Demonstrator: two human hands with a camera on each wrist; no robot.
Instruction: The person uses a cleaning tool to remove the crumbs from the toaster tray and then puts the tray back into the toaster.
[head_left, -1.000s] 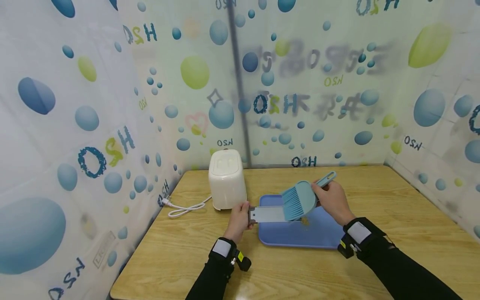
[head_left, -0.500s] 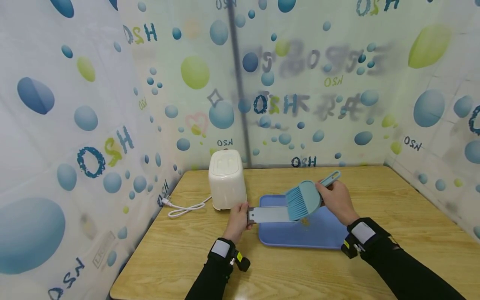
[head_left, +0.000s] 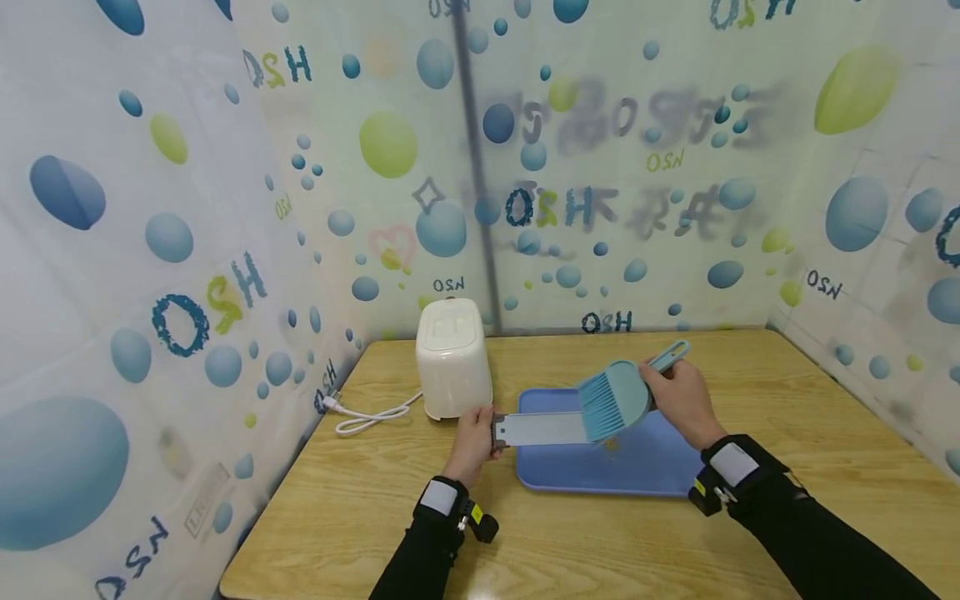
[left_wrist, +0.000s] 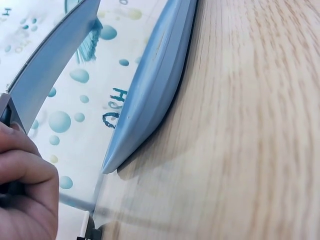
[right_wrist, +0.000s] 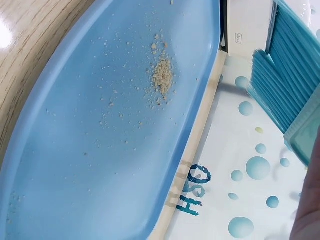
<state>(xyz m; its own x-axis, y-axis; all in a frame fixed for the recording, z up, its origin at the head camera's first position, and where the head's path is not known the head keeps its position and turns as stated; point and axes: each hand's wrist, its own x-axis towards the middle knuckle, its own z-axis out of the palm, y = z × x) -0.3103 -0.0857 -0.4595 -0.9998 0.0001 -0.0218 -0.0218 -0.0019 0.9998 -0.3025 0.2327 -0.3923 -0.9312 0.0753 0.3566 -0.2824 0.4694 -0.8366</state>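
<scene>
My left hand (head_left: 472,442) grips the grey end of a flat metal crumb tray (head_left: 543,428), which reaches rightward over the blue tray (head_left: 577,479). In the left wrist view the crumb tray's thin sheet (left_wrist: 55,60) is raised above the blue tray's level. My right hand (head_left: 681,404) holds a light blue brush (head_left: 628,392) by its handle. The bristles (head_left: 600,408) overlap the crumb tray's right end in the head view. Below, a small pile of tan crumbs (right_wrist: 162,77) lies on the blue tray, with finer specks scattered around it.
Just behind my left hand stands a white toaster (head_left: 453,358). Its white cord (head_left: 371,422) lies bundled to the left, with the plug near the table's edge. Patterned curtains (head_left: 637,167) enclose the wooden table (head_left: 360,525) at the back and both sides.
My right hand has moved the brush rightward along the crumb tray toward its far end. The left hand and crumb tray have shifted very slightly left.
</scene>
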